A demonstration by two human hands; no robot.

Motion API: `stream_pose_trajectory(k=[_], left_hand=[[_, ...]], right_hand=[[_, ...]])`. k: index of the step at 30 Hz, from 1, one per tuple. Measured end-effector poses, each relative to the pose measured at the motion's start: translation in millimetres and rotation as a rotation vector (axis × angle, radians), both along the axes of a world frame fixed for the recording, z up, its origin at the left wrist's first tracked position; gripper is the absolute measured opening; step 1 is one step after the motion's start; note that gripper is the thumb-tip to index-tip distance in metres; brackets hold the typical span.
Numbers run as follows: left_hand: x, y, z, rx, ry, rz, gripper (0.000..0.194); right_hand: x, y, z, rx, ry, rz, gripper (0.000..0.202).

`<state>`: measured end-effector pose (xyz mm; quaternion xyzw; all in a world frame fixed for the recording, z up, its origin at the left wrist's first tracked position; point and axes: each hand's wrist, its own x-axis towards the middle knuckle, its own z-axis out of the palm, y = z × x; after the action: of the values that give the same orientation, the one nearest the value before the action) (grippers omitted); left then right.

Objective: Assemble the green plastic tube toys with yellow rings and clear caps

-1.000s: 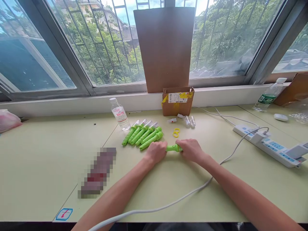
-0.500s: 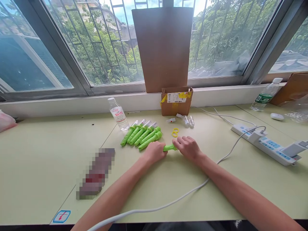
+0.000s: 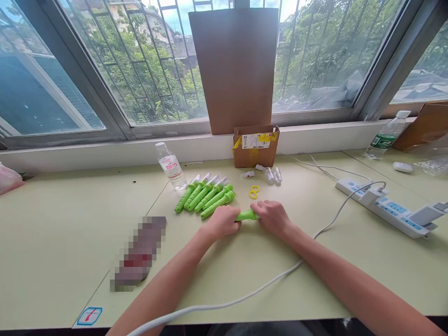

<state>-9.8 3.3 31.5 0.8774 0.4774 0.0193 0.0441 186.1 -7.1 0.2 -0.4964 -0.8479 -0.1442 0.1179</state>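
A bright green plastic handle point(image 3: 247, 215) spans the gap between my hands, lying roughly level just above the table. My left hand point(image 3: 224, 220) is wrapped round its left end. At the other end, the fingers of my right hand point(image 3: 271, 214) are closed on it and hide its tip. Just beyond my left hand, several like green handles point(image 3: 206, 196) lie side by side, most with clear ridged ends. Two small yellow rings point(image 3: 254, 192) rest beyond my right hand. Behind them are two clear caps point(image 3: 273, 175) and a small white tube point(image 3: 248, 174).
A small carton point(image 3: 256, 147) stands by the window wall, a water bottle point(image 3: 171, 167) left of it. On the right lies a power strip point(image 3: 388, 207). Its white cable point(image 3: 266, 283) runs under my right forearm and across the front. A blurred dark object point(image 3: 142, 252) lies left.
My right hand has shifted slightly on the green handle, and a little more of the handle shows between my hands. Both hands keep their hold.
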Motion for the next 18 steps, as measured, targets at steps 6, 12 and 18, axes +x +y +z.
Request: stream_pose_trajectory(k=[6,12,18], left_hand=[[-22.0,2.1,17.5,-0.651,-0.162,0.009,0.025],[-3.6,2.0,-1.1,-0.056,0.046,0.058,0.017],[5.7,7.0,-10.5,0.176,0.135,0.035,0.021]], right_hand=[[-10.4,-0.6,-4.0,0.368,-0.023,0.137,0.023],[-7.0,-3.7,-0.4,0.157,-0.067,0.044,0.017],[-3.1,-5.5,11.0,-0.15,-0.009,-0.092,0.018]])
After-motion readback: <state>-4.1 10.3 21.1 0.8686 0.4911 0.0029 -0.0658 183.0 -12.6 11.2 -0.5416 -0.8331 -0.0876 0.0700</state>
